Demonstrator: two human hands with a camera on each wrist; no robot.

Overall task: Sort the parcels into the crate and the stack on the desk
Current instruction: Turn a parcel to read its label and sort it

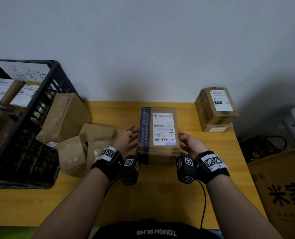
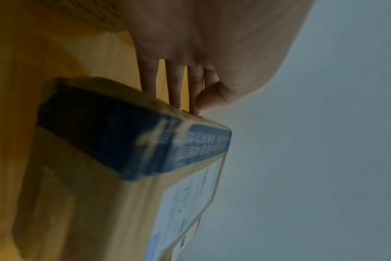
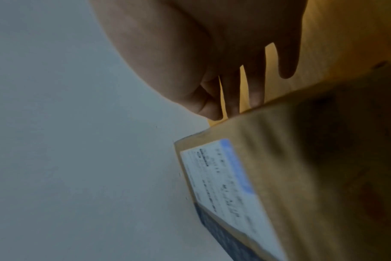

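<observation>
A brown parcel (image 1: 158, 135) with a white label and a blue tape stripe sits at the middle of the yellow desk (image 1: 160, 195), between my two hands. My left hand (image 1: 127, 137) lies against its left side and my right hand (image 1: 188, 140) against its right side, both with straight fingers. The left wrist view shows the left hand (image 2: 179, 84) with its fingers reaching past the taped edge of the parcel (image 2: 101, 159). In the right wrist view the right hand (image 3: 234, 88) does the same at the parcel (image 3: 301, 159). I cannot tell whether the parcel is lifted.
A black crate (image 1: 39, 109) holding labelled parcels stands at the left. Several loose brown parcels (image 1: 84, 144) lie against its right side. A stack of two parcels (image 1: 215, 109) stands at the desk's back right corner. A big cardboard box (image 1: 281, 187) stands beyond the right edge.
</observation>
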